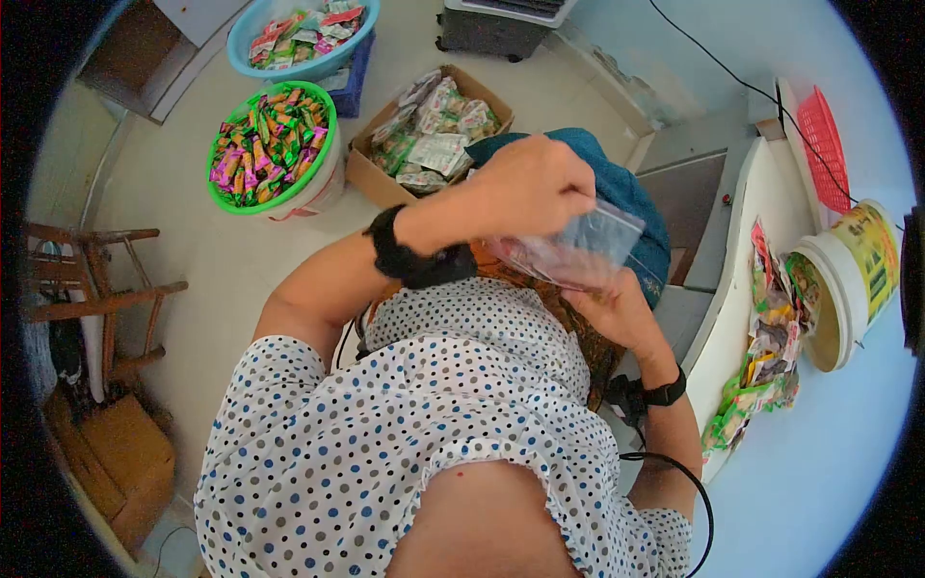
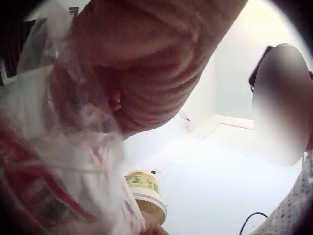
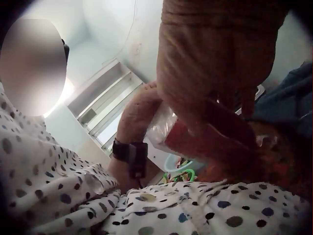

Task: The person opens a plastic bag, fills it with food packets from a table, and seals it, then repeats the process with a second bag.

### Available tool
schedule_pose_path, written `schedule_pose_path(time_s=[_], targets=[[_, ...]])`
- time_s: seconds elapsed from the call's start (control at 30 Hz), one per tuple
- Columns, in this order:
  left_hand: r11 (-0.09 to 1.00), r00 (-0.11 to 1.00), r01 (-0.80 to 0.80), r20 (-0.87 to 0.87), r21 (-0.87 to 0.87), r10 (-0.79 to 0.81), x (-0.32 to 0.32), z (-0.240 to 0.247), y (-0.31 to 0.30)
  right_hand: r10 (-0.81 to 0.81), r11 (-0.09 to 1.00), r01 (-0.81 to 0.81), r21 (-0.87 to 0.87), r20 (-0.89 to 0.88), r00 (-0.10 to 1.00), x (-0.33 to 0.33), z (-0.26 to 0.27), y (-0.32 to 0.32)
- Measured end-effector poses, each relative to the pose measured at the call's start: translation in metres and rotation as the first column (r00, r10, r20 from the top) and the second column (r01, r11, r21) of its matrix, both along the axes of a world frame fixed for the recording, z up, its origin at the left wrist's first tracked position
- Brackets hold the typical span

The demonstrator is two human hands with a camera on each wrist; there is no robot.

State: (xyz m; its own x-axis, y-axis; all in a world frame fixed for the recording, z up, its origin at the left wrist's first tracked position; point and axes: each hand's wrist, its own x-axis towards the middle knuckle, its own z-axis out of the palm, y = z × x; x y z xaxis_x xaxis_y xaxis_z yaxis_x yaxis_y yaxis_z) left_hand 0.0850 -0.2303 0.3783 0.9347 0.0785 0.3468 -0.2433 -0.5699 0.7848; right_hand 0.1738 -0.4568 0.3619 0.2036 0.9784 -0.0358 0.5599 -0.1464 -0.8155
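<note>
A clear plastic bag (image 1: 609, 234) with something reddish low inside it is held above the lap. My left hand (image 1: 535, 188), its fingers curled, grips the bag near its upper part. On the lower right side, my right hand (image 1: 621, 313) pinches the bag between thumb and fingers. The left wrist view has the wrinkled bag (image 2: 93, 147) crossed by red, beside my left hand (image 2: 142, 54). In the right wrist view my right hand (image 3: 215, 58) covers much of the bag (image 3: 163, 128); its fingertips are hard to make out there.
Beyond the arms stand a box of packets (image 1: 438, 154), a green-rimmed bucket of wrapped pieces (image 1: 332, 144) and a blue basin (image 1: 366, 19). Blue cloth (image 1: 631, 197) lies near the hands. On the right ledge are packets (image 1: 771, 337), a tipped bucket (image 1: 867, 260) and a red basket (image 1: 824, 144).
</note>
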Motion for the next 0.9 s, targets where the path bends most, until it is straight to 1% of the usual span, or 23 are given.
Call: schedule_pose_path(time_s=[0.03,0.07,0.13,0.17,0.2,0.23,0.27,0.3,0.37,0.43,0.53,0.57,0.6,0.63,0.67,0.7,0.73,0.77,0.8,0.83,0.87,0.9], targets=[[0.999,0.999,0.020,-0.042,-0.042,-0.021,0.006,-0.005,0.005,-0.024,0.999,0.023,-0.038,-0.032,0.999,0.000,0.001,-0.002],[0.995,0.988,0.050,-0.142,-0.084,-0.062,0.011,-0.010,0.009,-0.046,0.996,0.041,-0.075,-0.063,0.997,0.000,0.002,-0.002],[0.980,0.931,0.097,-0.332,-0.173,-0.150,0.019,-0.022,0.013,-0.063,0.990,0.057,-0.127,-0.047,0.997,0.000,0.002,-0.005],[0.980,0.939,0.099,-0.311,-0.174,-0.150,0.020,-0.037,0.012,-0.072,0.986,0.065,-0.153,-0.038,0.997,0.000,0.002,-0.007],[0.980,0.945,0.101,-0.290,-0.173,-0.149,0.020,-0.054,0.011,-0.165,0.980,0.164,-0.111,-0.001,0.986,-0.003,0.003,-0.007],[0.979,0.952,0.103,-0.269,-0.174,-0.148,0.018,-0.058,0.011,-0.259,0.963,0.261,-0.066,0.032,0.965,-0.007,0.003,-0.006],[0.971,0.941,0.092,-0.300,-0.220,-0.157,0.018,-0.061,0.012,-0.352,0.935,0.354,-0.019,0.060,0.934,-0.010,0.003,-0.005],[0.961,0.929,0.077,-0.331,-0.266,-0.166,0.017,-0.064,0.013,-0.375,0.927,0.365,0.088,0.159,0.913,-0.011,0.005,-0.003],[0.929,0.910,0.063,-0.362,-0.364,-0.203,0.015,-0.070,0.014,-0.434,0.891,0.344,0.296,0.337,0.836,-0.013,0.010,0.003],[0.886,0.901,0.063,-0.355,-0.460,-0.249,0.015,-0.078,0.015,-0.300,0.937,0.195,0.289,0.383,0.873,-0.011,0.006,0.007],[0.884,0.883,0.044,-0.395,-0.465,-0.252,0.012,-0.072,0.012,-0.131,0.968,0.013,0.252,0.459,0.879,0.002,-0.009,0.009],[0.891,0.892,0.077,-0.368,-0.447,-0.262,0.014,-0.074,0.012,-0.080,0.972,-0.039,0.232,0.481,0.873,0.007,-0.013,0.007],[0.898,0.899,0.107,-0.344,-0.426,-0.270,0.015,-0.081,0.012,-0.121,0.975,0.047,0.219,0.339,0.933,0.011,-0.017,0.006],[0.906,0.905,0.132,-0.324,-0.403,-0.276,0.014,-0.084,0.014,-0.163,0.973,0.127,0.193,0.186,0.969,0.014,-0.022,0.007],[0.893,0.886,0.101,-0.368,-0.439,-0.282,0.014,-0.086,0.018,-0.201,0.968,0.195,0.157,0.023,0.979,0.016,-0.027,0.010],[0.880,0.863,0.063,-0.417,-0.470,-0.284,0.014,-0.087,0.023,-0.282,0.941,0.278,0.194,-0.010,0.959,0.017,-0.032,0.014],[0.866,0.837,0.023,-0.464,-0.500,-0.291,0.014,-0.087,0.029,-0.305,0.939,0.313,0.143,-0.076,0.949,0.022,-0.033,0.017],[0.880,0.841,0.035,-0.462,-0.474,-0.282,0.015,-0.088,0.041,-0.331,0.935,0.344,0.085,-0.138,0.933,0.030,-0.029,0.018],[0.793,0.875,-0.059,-0.414,-0.606,-0.252,0.013,-0.092,0.046,-0.363,0.927,0.374,0.024,-0.192,0.912,0.037,-0.026,0.020],[0.678,0.907,-0.134,-0.365,-0.723,-0.210,0.011,-0.089,0.049,-0.356,0.930,0.368,0.014,-0.219,0.908,0.043,-0.023,0.026],[0.535,0.935,-0.188,-0.317,-0.824,-0.159,0.011,-0.086,0.050,-0.350,0.933,0.361,0.001,-0.240,0.905,0.050,-0.019,0.033],[0.543,0.926,-0.237,-0.356,-0.806,-0.125,0.004,-0.081,0.063,-0.344,0.936,0.353,-0.012,-0.257,0.903,0.056,-0.015,0.038]])
